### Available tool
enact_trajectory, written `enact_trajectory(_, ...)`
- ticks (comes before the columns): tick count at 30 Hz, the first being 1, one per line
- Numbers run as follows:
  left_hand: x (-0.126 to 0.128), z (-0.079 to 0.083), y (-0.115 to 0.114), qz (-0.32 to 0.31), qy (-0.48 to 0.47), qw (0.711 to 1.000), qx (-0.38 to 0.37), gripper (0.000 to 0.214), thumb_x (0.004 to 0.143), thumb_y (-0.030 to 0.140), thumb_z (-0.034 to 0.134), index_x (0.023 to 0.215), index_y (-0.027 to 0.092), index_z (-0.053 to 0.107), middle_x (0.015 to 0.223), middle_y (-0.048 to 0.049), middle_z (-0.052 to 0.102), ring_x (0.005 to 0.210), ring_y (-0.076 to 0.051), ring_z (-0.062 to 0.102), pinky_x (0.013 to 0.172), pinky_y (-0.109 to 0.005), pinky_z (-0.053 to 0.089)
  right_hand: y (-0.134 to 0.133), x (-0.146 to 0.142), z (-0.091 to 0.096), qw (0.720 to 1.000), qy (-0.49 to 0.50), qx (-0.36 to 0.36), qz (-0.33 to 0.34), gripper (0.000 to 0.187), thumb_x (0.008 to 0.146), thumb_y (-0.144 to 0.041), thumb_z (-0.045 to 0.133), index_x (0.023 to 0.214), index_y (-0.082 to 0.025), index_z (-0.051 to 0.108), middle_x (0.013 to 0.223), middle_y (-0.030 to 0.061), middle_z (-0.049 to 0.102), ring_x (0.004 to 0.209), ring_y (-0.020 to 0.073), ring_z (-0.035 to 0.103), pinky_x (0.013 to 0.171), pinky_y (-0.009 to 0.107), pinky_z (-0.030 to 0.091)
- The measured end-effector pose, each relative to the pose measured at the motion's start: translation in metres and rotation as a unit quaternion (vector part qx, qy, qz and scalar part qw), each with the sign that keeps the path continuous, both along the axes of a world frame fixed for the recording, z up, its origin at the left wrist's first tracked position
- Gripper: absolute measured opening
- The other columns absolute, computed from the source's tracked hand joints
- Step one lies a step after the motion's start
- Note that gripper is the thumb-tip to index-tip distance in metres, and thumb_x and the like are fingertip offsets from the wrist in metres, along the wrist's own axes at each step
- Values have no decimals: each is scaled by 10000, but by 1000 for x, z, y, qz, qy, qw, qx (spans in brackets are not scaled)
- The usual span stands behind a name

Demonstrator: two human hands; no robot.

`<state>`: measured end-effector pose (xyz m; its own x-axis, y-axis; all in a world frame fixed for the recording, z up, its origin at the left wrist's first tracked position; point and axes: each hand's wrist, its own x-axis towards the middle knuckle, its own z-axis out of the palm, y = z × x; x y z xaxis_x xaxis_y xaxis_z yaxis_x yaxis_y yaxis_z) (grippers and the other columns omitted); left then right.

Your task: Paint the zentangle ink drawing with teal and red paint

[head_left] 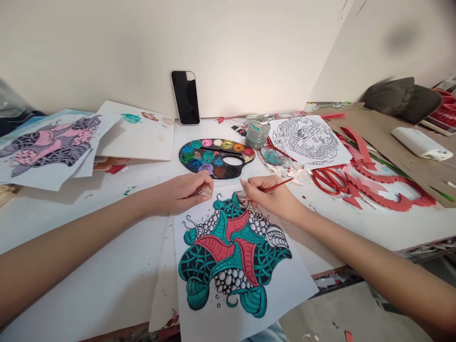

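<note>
My right hand (272, 197) is shut on a thin red-handled paintbrush (276, 186), with its tip at the top of a zentangle-style drawing (235, 251) in teal, red and black on white paper. My left hand (181, 192) rests just beyond the sheet's top edge, its fingers closed on a small white paper corner (204, 191). Behind the hands lies a black watercolour palette (217, 159) with several paint wells. A glass jar of cloudy grey-green water (256, 135) stands at its right.
A phone (185, 97) leans on the wall. A pink-and-black drawing (50, 147) and a paint-stained sheet (138, 133) lie at left. At right are a dragon line drawing (305, 141), red scissors (329, 180), red paper cut-outs (384, 194) and cardboard (377, 128).
</note>
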<state>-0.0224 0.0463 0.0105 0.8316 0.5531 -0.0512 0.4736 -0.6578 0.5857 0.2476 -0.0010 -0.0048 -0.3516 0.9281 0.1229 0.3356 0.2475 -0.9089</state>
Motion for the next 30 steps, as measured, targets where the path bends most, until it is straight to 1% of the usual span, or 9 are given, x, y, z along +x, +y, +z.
enact_trajectory(5,-1,0,0,1,-1,1000,3,242,1051,428,417,1016,203,497,848,11,483,754,-154,463,729,-310,378,0,0,-1,1000,16,-7,-21,510,995,-506,545,610,-174,500,527,-12,553,466,68,471,467,205,344)
enact_trajectory(8,-2,-1,0,0,-2,1000,7,250,1051,437,413,1017,204,498,845,11,481,749,-154,464,727,-311,383,0,0,0,1000,8,7,-5,528,1000,-488,542,581,-182,444,514,-18,527,468,63,447,463,203,322)
enact_trajectory(11,-2,-1,0,-2,0,1000,7,247,1051,434,415,1009,205,496,847,10,483,747,-153,463,727,-312,386,1,0,1,1000,7,-17,1,537,1002,-490,528,569,-181,458,494,-24,504,439,60,416,437,209,294)
enact_trajectory(14,0,0,0,1,3,1000,9,247,1051,434,411,1010,205,495,843,10,485,745,-155,466,725,-313,388,1,0,2,1000,14,-8,-16,516,999,-504,541,605,-173,498,531,-12,554,470,69,469,467,208,337)
enact_trajectory(18,0,0,0,0,3,1000,11,248,1051,427,405,1007,202,499,842,5,496,742,-158,471,720,-313,390,0,0,3,1000,-6,-8,6,569,1000,-535,525,561,-186,428,494,-26,492,441,62,412,438,217,291)
enact_trajectory(21,0,0,0,1,2,1000,12,253,1050,431,407,1000,201,499,838,4,495,741,-159,472,719,-313,390,0,-1,3,1000,5,-17,-11,554,992,-557,532,592,-177,489,503,-25,514,441,64,434,442,215,309)
enact_trajectory(24,0,0,0,1,4,1000,12,251,1050,429,404,1008,202,501,842,3,496,745,-160,474,724,-314,392,0,0,3,1000,6,-4,-14,528,998,-530,543,612,-173,498,535,-16,554,478,68,486,474,209,347)
enact_trajectory(28,1,1,-1,1,3,1000,12,263,1051,440,401,1008,201,502,842,3,505,744,-159,471,722,-314,387,1,0,4,1000,-13,-11,8,566,1014,-496,517,550,-181,437,477,-36,477,421,52,409,431,216,279)
enact_trajectory(30,0,1,-1,1,4,1000,12,267,1052,443,401,1003,201,503,848,2,507,748,-158,469,724,-313,385,1,0,4,1000,3,-20,-4,551,1008,-500,529,566,-177,468,491,-30,512,430,53,433,436,210,298)
